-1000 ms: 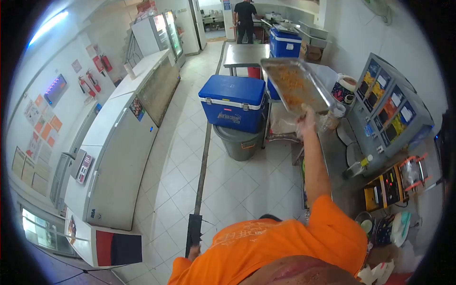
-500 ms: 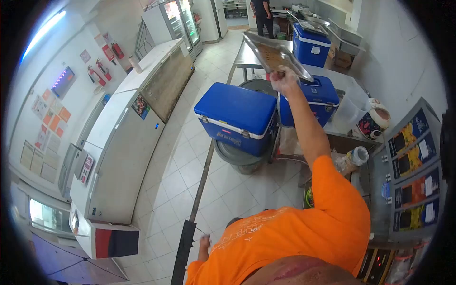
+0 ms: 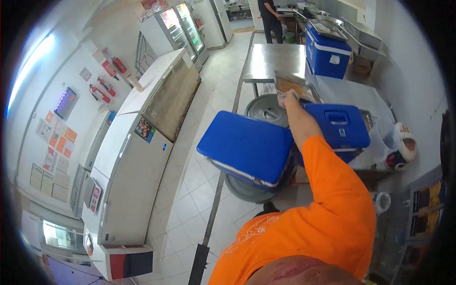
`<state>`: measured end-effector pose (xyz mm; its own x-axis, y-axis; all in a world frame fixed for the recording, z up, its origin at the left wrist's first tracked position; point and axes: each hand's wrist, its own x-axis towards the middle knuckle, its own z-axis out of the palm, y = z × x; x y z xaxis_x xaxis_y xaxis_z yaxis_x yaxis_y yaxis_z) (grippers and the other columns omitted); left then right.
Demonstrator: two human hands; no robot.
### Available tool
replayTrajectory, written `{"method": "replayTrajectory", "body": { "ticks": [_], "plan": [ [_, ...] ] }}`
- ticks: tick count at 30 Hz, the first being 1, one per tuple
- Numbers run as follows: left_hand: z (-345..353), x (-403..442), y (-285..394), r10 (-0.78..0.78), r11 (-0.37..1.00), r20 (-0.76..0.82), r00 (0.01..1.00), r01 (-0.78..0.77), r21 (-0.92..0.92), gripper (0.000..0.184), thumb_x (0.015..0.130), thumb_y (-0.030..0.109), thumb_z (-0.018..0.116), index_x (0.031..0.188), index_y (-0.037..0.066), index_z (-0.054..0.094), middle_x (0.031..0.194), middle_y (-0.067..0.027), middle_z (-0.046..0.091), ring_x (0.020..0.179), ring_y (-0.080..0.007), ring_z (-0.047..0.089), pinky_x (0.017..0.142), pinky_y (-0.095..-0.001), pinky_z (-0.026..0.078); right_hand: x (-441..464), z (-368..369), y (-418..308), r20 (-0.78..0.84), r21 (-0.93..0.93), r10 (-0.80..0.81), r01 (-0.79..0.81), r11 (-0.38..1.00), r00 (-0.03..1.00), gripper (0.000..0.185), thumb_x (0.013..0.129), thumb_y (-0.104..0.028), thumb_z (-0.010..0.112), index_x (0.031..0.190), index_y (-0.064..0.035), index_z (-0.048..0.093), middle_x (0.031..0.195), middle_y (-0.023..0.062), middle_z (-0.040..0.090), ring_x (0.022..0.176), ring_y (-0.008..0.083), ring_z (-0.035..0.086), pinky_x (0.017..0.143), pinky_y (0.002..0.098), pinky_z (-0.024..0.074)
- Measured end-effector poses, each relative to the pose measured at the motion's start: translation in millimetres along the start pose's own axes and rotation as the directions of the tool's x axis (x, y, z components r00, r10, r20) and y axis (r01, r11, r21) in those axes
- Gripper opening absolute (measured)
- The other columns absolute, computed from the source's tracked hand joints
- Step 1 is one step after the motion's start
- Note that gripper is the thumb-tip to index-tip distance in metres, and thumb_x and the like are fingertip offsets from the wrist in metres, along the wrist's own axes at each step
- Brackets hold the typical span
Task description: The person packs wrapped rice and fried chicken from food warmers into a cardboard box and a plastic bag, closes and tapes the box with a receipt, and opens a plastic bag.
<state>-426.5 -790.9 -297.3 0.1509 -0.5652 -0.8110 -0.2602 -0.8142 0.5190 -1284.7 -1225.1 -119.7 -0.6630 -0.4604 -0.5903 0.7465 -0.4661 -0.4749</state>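
My right hand (image 3: 288, 99), in a clear plastic glove, grips the near edge of a metal tray (image 3: 308, 93) with an orange-brown residue on it. The arm is stretched forward, and the tray is above the gap between the steel table (image 3: 275, 61) and a blue cooler (image 3: 338, 126). Left of the arm, another blue cooler (image 3: 247, 147) rests on a grey lidded bin (image 3: 237, 187). A second grey bin lid (image 3: 267, 110) shows just below the hand. My left hand is out of sight.
White chest freezers (image 3: 137, 166) line the left side, with a scale (image 3: 93, 194) on the nearest. A third cooler (image 3: 327, 52) stands farther back on the right. One person in dark clothes (image 3: 270, 21) stands at the far counter. A clear container (image 3: 382, 137) is at the right.
The view has moved forward toward the coolers. My right hand has carried the tray forward and lowered it beside the steel table. My left hand has gone out of view.
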Motion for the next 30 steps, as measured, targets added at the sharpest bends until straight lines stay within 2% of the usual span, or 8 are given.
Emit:
{"method": "replayTrajectory", "body": {
  "ticks": [5, 8, 12, 16, 21, 24, 26, 30],
  "plan": [
    [-3, 15, 52, 0.002, 0.999, -0.088, 0.996, -0.005, -0.039, 0.040, 0.095, 0.039, 0.062, 0.120, 0.008, 0.058, 0.103, -0.0071, 0.066, 0.091, -0.0212, 0.064, 0.065, -0.0375, 0.050, 14, -9, -13, 0.005, -0.185, -0.217, 0.214, 0.959, 0.976, 0.017, 0.085, -0.016, 0.059, 0.083, -0.0038, 0.070, 0.090, 0.0200, 0.070, 0.069, 0.0335, 0.069, 0.056, 0.0405, 0.0578],
    [-15, 10, 50, 0.014, 0.995, -0.170, 0.985, -0.031, -0.097, 0.041, 0.095, 0.039, 0.062, 0.122, 0.009, 0.057, 0.105, -0.0074, 0.066, 0.094, -0.0226, 0.065, 0.067, -0.0391, 0.051, -81, 9, -38, -0.170, -0.613, -0.494, 0.301, 0.730, 0.853, 0.025, 0.087, -0.019, 0.059, 0.084, 0.0033, 0.069, 0.091, 0.0238, 0.070, 0.069, 0.0333, 0.070, 0.056, 0.0402, 0.0584],
    [-4, -17, 52, 0.144, 0.971, -0.239, 0.960, -0.184, -0.155, 0.044, 0.096, 0.039, 0.061, 0.126, 0.008, 0.053, 0.111, -0.0078, 0.064, 0.094, -0.0239, 0.065, 0.068, -0.0431, 0.052, -11, 46, -22, -0.247, -0.812, -0.620, 0.190, 0.552, 0.745, 0.046, 0.095, -0.035, 0.052, 0.122, 0.0033, 0.053, 0.126, 0.0242, 0.055, 0.109, 0.0341, 0.058, 0.092, 0.0399, 0.0466],
    [67, -43, 11, 0.033, 0.969, -0.248, 0.968, -0.092, -0.231, 0.045, 0.092, 0.041, 0.063, 0.124, 0.009, 0.056, 0.112, -0.0069, 0.065, 0.090, -0.0230, 0.064, 0.070, -0.0464, 0.053, -41, 114, 43, -0.144, -0.719, -0.830, 0.519, 0.462, 0.539, 0.068, 0.100, -0.045, 0.045, 0.139, 0.0099, 0.044, 0.151, 0.0264, 0.038, 0.122, 0.0358, 0.059, 0.107, 0.0403, 0.0453],
    [133, -100, -89, -0.225, 0.968, 0.007, 0.974, 0.225, -0.107, 0.046, 0.089, 0.044, 0.062, 0.119, 0.009, 0.061, 0.112, -0.0060, 0.066, 0.093, -0.0255, 0.065, 0.071, -0.0516, 0.053, -300, 122, 184, 0.463, -0.509, -0.408, 0.613, 0.604, 0.787, 0.058, 0.104, -0.041, 0.043, 0.146, -0.0008, 0.042, 0.144, 0.0258, 0.045, 0.129, 0.0365, 0.050, 0.108, 0.0408, 0.0400],
    [147, -125, -131, -0.271, 0.952, 0.100, 0.957, 0.282, -0.122, 0.047, 0.088, 0.047, 0.061, 0.117, 0.010, 0.063, 0.112, -0.0054, 0.068, 0.095, -0.0271, 0.065, 0.072, -0.0548, 0.052, -342, 30, 365, 0.870, -0.275, -0.373, 0.945, 0.175, 0.322, 0.060, 0.101, -0.041, 0.052, 0.146, -0.0032, 0.042, 0.144, 0.0230, 0.047, 0.130, 0.0355, 0.050, 0.111, 0.0410, 0.0370],
    [146, -134, -156, -0.263, 0.951, 0.108, 0.959, 0.276, -0.137, 0.048, 0.086, 0.048, 0.060, 0.115, 0.010, 0.065, 0.112, -0.0050, 0.068, 0.096, -0.0281, 0.066, 0.073, -0.0568, 0.052, -467, -52, 426, 0.906, -0.380, -0.064, 0.871, 0.311, 0.419, 0.060, 0.099, -0.038, 0.058, 0.146, -0.0042, 0.043, 0.149, 0.0208, 0.043, 0.135, 0.0326, 0.045, 0.113, 0.0393, 0.0356],
    [106, -168, -219, -0.107, 0.993, -0.183, 0.977, 0.115, 0.035, 0.044, 0.084, 0.043, 0.061, 0.100, 0.003, 0.072, 0.091, -0.0189, 0.072, 0.086, -0.0339, 0.069, 0.074, -0.0479, 0.053, -700, -208, 445, 0.791, -0.426, 0.597, 0.821, 0.380, 0.134, 0.065, 0.094, -0.036, 0.065, 0.146, -0.0044, 0.043, 0.150, 0.0176, 0.043, 0.137, 0.0316, 0.043, 0.114, 0.0379, 0.0347]
  ]
}}
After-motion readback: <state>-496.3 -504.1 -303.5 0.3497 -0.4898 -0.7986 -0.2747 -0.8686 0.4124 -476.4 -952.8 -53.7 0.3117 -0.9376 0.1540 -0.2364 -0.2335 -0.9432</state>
